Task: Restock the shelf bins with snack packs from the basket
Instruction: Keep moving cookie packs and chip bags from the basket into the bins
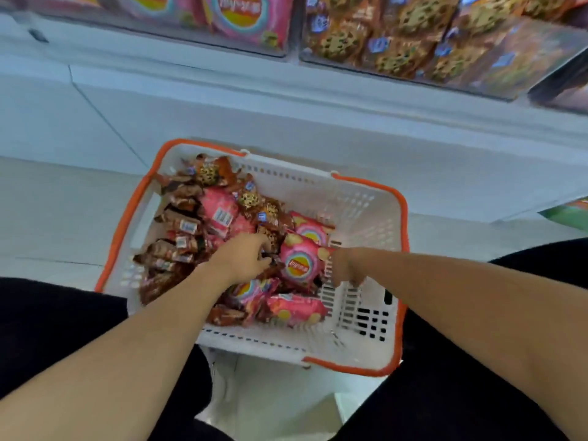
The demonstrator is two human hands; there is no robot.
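Note:
A white basket with an orange rim (366, 192) stands on the floor between my knees, its left and middle parts filled with pink snack packs and brown cookie packs. My left hand (245, 257) reaches into the pile, its fingers curled round a brown cookie pack (270, 241). My right hand (345, 268) is blurred; it holds the right edge of a pink snack pack (299, 262) that stands tilted up above the others. On the shelf above, one clear bin holds pink packs (251, 20) and the bin to its right holds cookie packs (397, 43).
The white shelf base (286, 106) runs across behind the basket. Several dark brown bar packs (178, 230) lie along the basket's left side. A green pack (569, 211) shows at the right edge. My black-clad legs (47, 329) flank the basket.

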